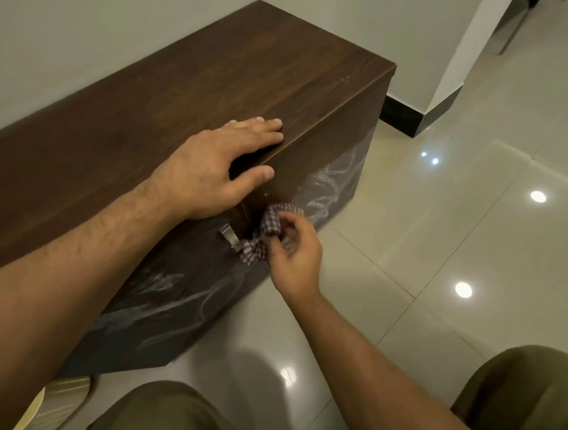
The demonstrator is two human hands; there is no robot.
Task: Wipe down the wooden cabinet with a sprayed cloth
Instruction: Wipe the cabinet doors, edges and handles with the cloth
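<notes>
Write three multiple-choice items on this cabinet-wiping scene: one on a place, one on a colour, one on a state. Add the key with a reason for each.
1. Where does the left hand rest?
A) on top of the cabinet, at its front edge
B) on the floor tiles
C) against the wall

2. How does the cloth look?
A) plain yellow
B) dark and white checks
C) solid green

3. What is the right hand doing?
A) lying flat and empty
B) gripping the bunched cloth
C) pointing at the wall

Key:
1 A: the fingers lie straight on the top, with the thumb over the edge.
2 B: small checks show on the folds.
3 B: curled fingers hold the cloth at the cabinet front, beside the metal handle.
</notes>
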